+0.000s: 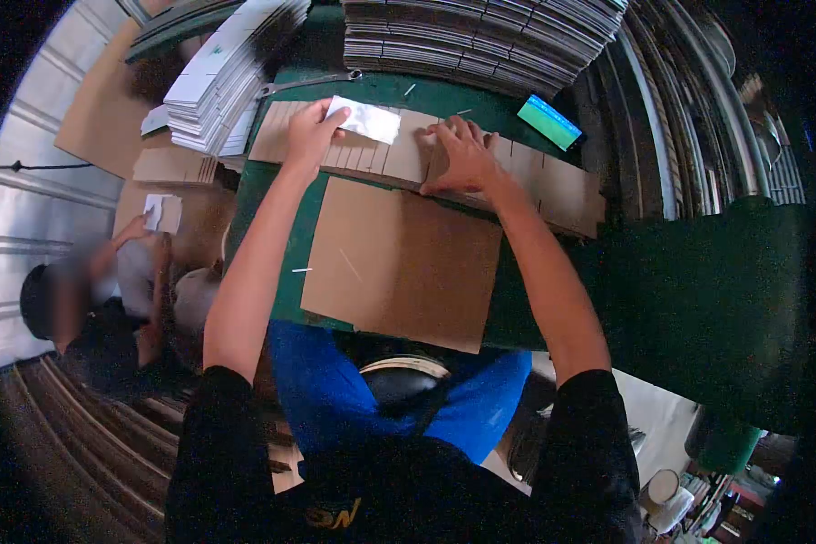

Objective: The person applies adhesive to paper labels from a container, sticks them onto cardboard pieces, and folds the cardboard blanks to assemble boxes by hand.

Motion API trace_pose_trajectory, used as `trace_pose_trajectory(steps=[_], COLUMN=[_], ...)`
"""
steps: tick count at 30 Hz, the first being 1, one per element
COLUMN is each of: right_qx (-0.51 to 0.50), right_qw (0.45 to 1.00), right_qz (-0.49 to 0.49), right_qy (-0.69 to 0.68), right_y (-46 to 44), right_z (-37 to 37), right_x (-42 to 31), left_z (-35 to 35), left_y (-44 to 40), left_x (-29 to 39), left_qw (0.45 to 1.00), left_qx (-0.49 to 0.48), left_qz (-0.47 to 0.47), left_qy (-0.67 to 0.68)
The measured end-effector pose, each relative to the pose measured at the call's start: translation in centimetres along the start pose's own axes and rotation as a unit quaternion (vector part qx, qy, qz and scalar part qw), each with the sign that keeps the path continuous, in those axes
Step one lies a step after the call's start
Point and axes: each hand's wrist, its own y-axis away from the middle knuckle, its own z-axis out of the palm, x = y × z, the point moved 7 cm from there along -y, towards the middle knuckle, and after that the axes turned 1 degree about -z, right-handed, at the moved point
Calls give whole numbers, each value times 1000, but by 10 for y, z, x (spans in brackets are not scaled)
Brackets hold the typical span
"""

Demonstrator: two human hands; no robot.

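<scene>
My left hand [313,136] holds a small white piece [372,121] between thumb and fingers, above a long row of slotted cardboard strips [526,172]. My right hand [463,159] rests on that row with its fingers spread, the fingertips on the cardboard near its middle. Below the row, a flat brown cardboard sheet [399,263] lies on the green table [286,290]. A thin white scrap lies at the sheet's left edge.
Stacks of white-faced board [218,91] and slotted cardboard [480,41] stand at the back. A wrench [313,84] and a lit phone [549,122] lie behind the row. At the left sits a co-worker [91,317] holding a white piece. Metal bars are at the right.
</scene>
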Motion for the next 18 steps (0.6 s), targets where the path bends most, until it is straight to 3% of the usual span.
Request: trace_pose_trajectory(steps=[5,10,16,18], right_qx=[-13,53,69,71], right_qw=[1000,997,995,995], right_qz=[3,-15,-14,-20], right_qy=[-13,-58,-71,-72], right_y=[0,1,3,3], right_z=[1,13,22,25], right_x=[-2,2,6,7], left_z=[3,2,7,-5], left_y=[-5,-7,-1,-11], left_x=[-16,-31,-31,-35], left_qw=[999,996,974,952], left_qx=[-2,0,13,48], left_qz=[-39,-81,-85,-6], left_qy=[-11,-27,-212,-301])
